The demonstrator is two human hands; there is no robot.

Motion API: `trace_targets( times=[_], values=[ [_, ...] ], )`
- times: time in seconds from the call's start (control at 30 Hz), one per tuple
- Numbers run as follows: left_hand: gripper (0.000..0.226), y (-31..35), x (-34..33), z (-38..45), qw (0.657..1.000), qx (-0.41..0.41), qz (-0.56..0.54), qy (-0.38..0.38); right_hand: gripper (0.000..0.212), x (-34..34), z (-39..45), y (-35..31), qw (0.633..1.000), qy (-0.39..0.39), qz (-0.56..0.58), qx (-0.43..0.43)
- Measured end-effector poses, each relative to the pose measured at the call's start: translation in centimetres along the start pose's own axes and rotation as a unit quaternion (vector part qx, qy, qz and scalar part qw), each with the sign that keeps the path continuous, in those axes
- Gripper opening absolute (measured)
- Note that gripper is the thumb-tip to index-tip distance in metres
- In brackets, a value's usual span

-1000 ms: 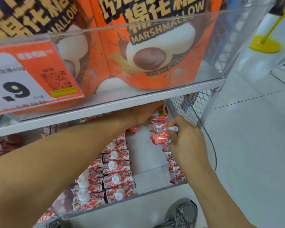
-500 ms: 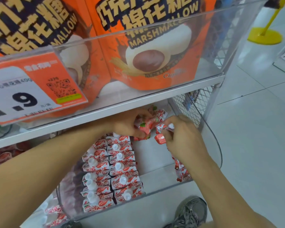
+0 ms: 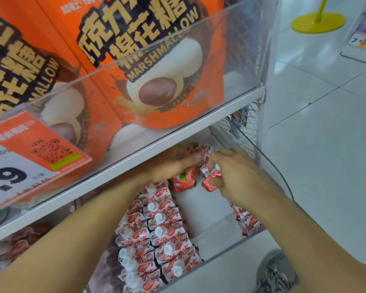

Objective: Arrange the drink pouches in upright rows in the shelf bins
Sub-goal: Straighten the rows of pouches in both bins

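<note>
Two upright rows of red-and-white drink pouches (image 3: 159, 240) with white caps fill the left of a clear shelf bin (image 3: 283, 187) on the lower shelf. My left hand (image 3: 171, 163) reaches under the upper shelf and grips a bunch of pouches (image 3: 184, 180) at the back of the bin. My right hand (image 3: 237, 174) is closed on a red pouch (image 3: 209, 182) beside it. More pouches (image 3: 247, 223) line the bin's right wall, partly hidden by my right forearm.
Orange marshmallow bags (image 3: 156, 81) sit in a clear bin on the upper shelf, with an orange price tag (image 3: 30, 161) at the left. A wire mesh panel (image 3: 239, 127) closes the shelf's right side. A grey shoe (image 3: 277, 273) and a yellow stand base (image 3: 317, 22) are on the white floor.
My left hand has come out from the back of the shelf holding a bunch of pouches. My right hand has shifted a little toward the back. The view has tilted.
</note>
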State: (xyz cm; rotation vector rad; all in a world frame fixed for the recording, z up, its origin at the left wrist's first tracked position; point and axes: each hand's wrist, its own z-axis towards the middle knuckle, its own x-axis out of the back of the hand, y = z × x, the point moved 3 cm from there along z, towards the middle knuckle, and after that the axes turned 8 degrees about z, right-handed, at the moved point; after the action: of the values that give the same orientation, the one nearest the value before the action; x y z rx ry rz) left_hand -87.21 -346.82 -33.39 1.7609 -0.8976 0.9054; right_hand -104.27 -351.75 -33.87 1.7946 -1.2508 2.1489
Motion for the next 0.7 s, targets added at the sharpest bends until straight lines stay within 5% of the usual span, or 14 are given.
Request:
trace_targets(
  times=[0.13,0.27,0.4,0.53,0.7],
  values=[
    [0.032,1.3,-0.2,2.6,0.997,-0.031,0.032,0.069,0.03,-0.5,-1.2,0.0,0.999,0.034,0.004,-0.006],
    [0.06,2.2,-0.9,5.9,0.996,-0.066,0.053,-0.037,0.048,-1.9,-2.3,0.9,0.999,0.047,-0.019,0.015],
    [0.063,2.7,-1.0,7.0,0.993,-0.063,0.093,-0.04,0.056,-2.6,-2.2,1.7,0.998,0.05,-0.015,0.027],
    [0.003,2.3,-1.5,6.4,0.997,-0.043,0.056,-0.005,0.057,-3.0,-1.9,1.8,0.998,0.044,-0.026,0.025],
    [0.008,2.4,-0.9,4.2,0.989,-0.06,-0.037,0.127,0.062,-3.7,-1.4,1.9,0.996,0.077,-0.044,0.022]
  ],
)
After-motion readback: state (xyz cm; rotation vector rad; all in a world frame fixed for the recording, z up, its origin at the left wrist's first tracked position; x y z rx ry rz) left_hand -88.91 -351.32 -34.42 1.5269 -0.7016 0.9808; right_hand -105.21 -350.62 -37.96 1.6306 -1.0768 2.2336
